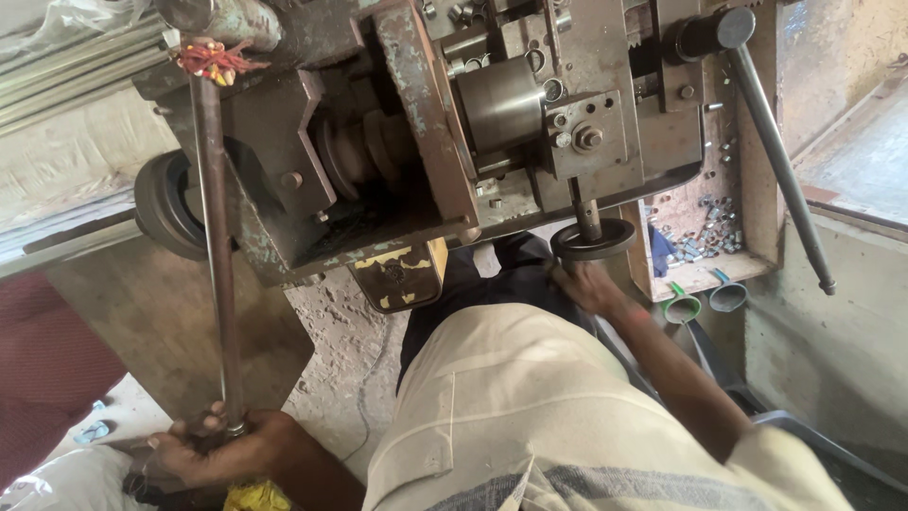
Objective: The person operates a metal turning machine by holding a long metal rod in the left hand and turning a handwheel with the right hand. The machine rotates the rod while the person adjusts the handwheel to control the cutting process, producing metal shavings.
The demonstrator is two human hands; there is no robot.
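The person wears a cream short-sleeved shirt [530,397] with a chest pocket. Dark trousers [501,284] show below it. Both forearms are bare.

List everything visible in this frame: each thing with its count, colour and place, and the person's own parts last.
Worn metal machine: one, grey-brown with flaking green paint, upper centre.
Long steel lever rod: one, dark grey, left, running from the machine down to the left hand.
Red and yellow thread tuft: one, tied at the rod's top.
Black round handwheel: one, under the machine, centre right.
Second long steel lever: one, grey, right, slanting down.
Wooden tray of small metal parts: one, right.
Cream shirt: one, bottom centre.
Left hand: gripping the rod's lower end.
Right hand: at the handwheel.
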